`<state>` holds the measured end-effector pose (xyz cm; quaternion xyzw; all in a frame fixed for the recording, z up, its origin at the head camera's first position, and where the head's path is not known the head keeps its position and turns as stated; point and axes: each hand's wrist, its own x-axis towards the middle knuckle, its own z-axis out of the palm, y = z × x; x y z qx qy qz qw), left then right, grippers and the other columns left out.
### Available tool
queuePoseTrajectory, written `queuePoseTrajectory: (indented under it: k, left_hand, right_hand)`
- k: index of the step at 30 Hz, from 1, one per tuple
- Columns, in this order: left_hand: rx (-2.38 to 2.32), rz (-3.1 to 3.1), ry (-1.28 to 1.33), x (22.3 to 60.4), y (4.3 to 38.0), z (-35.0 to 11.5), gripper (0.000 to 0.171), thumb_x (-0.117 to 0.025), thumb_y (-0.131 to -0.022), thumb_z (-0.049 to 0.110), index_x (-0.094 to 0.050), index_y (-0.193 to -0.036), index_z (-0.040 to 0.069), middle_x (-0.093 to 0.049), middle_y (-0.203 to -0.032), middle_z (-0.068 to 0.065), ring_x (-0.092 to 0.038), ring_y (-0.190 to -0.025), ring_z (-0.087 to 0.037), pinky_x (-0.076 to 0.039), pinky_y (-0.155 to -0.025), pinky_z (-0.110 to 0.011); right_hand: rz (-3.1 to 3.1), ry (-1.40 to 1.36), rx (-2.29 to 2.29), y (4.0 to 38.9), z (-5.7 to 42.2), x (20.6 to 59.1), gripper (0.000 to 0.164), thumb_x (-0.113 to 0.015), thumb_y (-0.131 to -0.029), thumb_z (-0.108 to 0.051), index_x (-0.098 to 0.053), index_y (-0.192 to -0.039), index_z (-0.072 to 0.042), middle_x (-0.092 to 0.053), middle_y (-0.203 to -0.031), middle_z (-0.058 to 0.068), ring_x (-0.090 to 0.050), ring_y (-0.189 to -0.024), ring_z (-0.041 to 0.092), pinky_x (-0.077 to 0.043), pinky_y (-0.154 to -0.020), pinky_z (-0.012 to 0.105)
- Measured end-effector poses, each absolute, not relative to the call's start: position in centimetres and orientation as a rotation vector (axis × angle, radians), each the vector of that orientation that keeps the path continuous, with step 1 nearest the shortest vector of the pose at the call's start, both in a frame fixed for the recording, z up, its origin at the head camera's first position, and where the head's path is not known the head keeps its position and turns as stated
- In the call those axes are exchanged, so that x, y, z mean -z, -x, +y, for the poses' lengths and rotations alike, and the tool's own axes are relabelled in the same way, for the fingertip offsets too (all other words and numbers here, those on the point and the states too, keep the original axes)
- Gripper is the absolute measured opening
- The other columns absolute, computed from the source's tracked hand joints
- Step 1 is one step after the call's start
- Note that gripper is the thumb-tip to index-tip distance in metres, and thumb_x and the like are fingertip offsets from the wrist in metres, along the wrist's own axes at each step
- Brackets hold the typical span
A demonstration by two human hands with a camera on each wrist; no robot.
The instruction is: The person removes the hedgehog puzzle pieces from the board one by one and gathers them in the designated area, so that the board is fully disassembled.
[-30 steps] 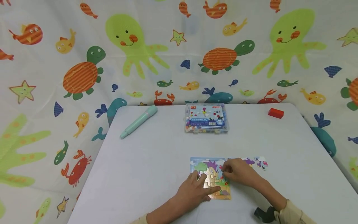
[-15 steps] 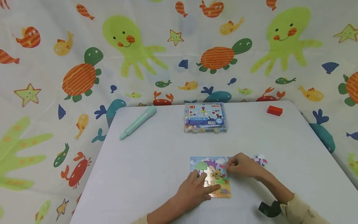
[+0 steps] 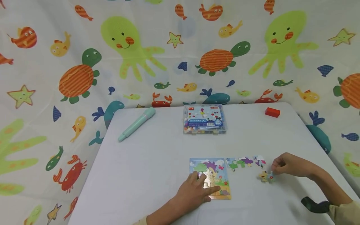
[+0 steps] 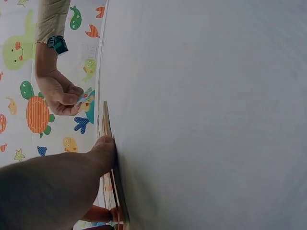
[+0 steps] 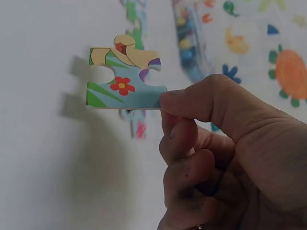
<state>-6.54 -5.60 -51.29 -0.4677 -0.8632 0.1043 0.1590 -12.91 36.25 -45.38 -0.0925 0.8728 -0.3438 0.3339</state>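
My left hand [image 3: 194, 187] rests with spread fingers on a jigsaw puzzle board [image 3: 207, 159] showing a cartoon animal with purple hair. In the left wrist view its thumb [image 4: 103, 153] lies at the board's edge. To the right of the board, my right hand [image 3: 292, 164] pinches a puzzle piece [image 3: 267, 177] by one corner, between thumb and index finger. The right wrist view shows the piece [image 5: 103, 98] raised off the table, with a red flower on light blue and a tan part. Loose puzzle pieces [image 3: 242, 162] lie beside the board's upper right.
A clear plastic case [image 3: 204, 119] of colourful beads stands at the back of the white table [image 3: 157, 162]. A mint-green pen-shaped object [image 3: 137, 124] lies at the back left, a red block [image 3: 272, 112] at the back right. A sea-animal curtain [image 3: 157, 62] hangs behind.
My right hand has moved right, away from the board's right edge, and the pinched puzzle piece now shows clearly. It has uncovered the loose pieces. My left hand stays on the board.
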Motion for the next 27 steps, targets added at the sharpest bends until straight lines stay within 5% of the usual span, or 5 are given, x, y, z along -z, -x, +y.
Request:
queuePoseTrajectory:
  k: [27]
  left_hand:
    - [-0.283,-2.536,1.334,51.3,6.0,-6.1,0.055,-0.055,-0.088,0.067,-0.046,-0.141,0.053,-0.045,-0.089,0.002,-0.036,-0.079,-0.019,-0.031,-0.072,-0.029]
  right_hand:
    - [2.72,0.209,0.747,11.5,34.0,49.4,0.006,-0.072,-0.086,-0.014,-0.071,-0.084,-0.008,-0.056,-0.072,-0.003,-0.05,-0.072,0.017,-0.043,-0.058,0.025]
